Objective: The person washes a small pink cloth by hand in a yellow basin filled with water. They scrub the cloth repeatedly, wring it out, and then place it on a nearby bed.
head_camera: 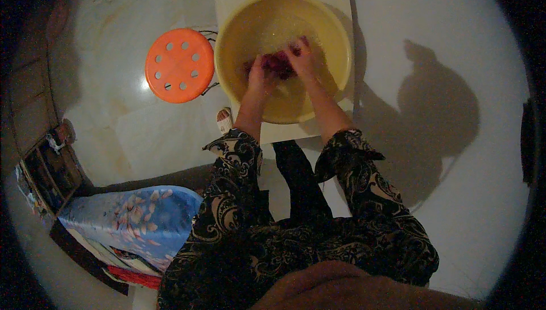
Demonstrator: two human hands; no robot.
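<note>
Both my hands are inside a large yellow plastic basin (335, 20), which stands on a pale tabletop (281, 133). A dark reddish-purple wet-looking cloth (281, 66) is bunched between them, above the basin's bottom. My left hand (258, 71) grips its left part. My right hand (302, 56) is at its right end, with some of the dark reddish stuff at the fingers. The hands are blurred, so the fingertips show poorly. The basin seems to hold water, though its depth cannot be told.
An orange round stool (177, 65) with holes in its seat stands left of the basin. A small slipper-like thing (224, 121) lies by the table's edge. A blue floral cover (140, 220) and a shelf unit (53, 169) are at lower left. A white wall (426, 20) rises at right.
</note>
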